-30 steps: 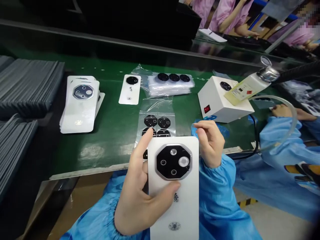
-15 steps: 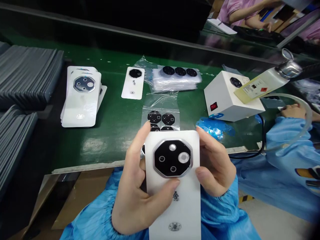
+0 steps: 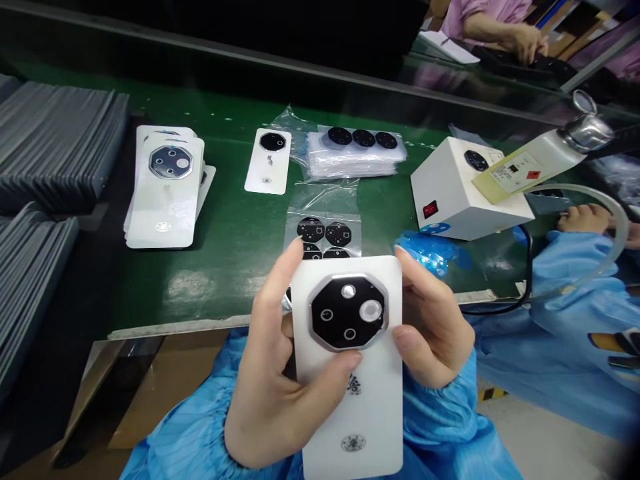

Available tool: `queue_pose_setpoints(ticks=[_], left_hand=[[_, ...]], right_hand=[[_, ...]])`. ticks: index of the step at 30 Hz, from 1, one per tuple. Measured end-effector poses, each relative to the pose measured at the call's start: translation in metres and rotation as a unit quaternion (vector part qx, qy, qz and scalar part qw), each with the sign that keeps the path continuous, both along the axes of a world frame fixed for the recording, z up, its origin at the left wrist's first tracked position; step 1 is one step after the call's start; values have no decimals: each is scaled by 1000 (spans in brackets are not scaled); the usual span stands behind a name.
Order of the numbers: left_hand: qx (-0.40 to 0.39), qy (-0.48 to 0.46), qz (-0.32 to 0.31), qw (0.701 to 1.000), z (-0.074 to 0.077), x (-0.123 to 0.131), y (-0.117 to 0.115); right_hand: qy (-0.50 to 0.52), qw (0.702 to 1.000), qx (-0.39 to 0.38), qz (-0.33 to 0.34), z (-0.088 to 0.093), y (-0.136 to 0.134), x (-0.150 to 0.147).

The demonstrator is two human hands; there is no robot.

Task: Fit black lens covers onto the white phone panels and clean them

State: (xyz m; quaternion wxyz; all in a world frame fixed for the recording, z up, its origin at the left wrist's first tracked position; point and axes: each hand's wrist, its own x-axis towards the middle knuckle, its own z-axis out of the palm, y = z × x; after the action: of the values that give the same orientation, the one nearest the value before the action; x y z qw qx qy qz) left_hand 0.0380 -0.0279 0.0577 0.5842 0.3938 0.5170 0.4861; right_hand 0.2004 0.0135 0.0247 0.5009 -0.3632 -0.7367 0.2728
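A white phone back cover [image 3: 365, 413] with a black octagonal camera lens plate [image 3: 349, 311] is held upright in front of me, over the table's front edge. My left hand [image 3: 273, 387] wraps its left side, the thumb resting just below the lens plate and the forefinger up along the top left corner. My right hand [image 3: 433, 327] grips the right edge, thumb on the front beside the lens plate. Both sleeves are blue.
On the green belt [image 3: 235, 233] lie a stack of white covers [image 3: 163, 193], a single cover [image 3: 269, 162], bags of black lens plates [image 3: 355, 150] [image 3: 325, 227], a white box with a red switch [image 3: 463, 193] and blue film scraps [image 3: 430, 250]. Grey trays [image 3: 55, 153] are stacked at left. Another person's blue sleeve [image 3: 575, 293] is at right.
My right hand came from a raised pinch above the cover down onto its right edge. The cover has tilted slightly. The view shifted a little.
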Motion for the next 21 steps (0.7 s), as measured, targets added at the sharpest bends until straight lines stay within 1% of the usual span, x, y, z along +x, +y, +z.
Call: queue_pose_setpoints(ticks=[5,9,14,18,21], left_hand=[[46,-14,4,999,-3,3,0],[107,-31,-22,994,-9,0,2],[139,22,-41,989,-15,-4,4],[164,29,-39,985,-17,-4,4],[173,55,-36,983,-17,-4,3]], right_hand=[[7,1000,7,0,0,0,-1],[35,999,15,9,-1,0,-2],[31,999,15,11,-2,0,0],[13,1000,20,8,-2,1,2],[8,1000,24,5,-2,1,2]])
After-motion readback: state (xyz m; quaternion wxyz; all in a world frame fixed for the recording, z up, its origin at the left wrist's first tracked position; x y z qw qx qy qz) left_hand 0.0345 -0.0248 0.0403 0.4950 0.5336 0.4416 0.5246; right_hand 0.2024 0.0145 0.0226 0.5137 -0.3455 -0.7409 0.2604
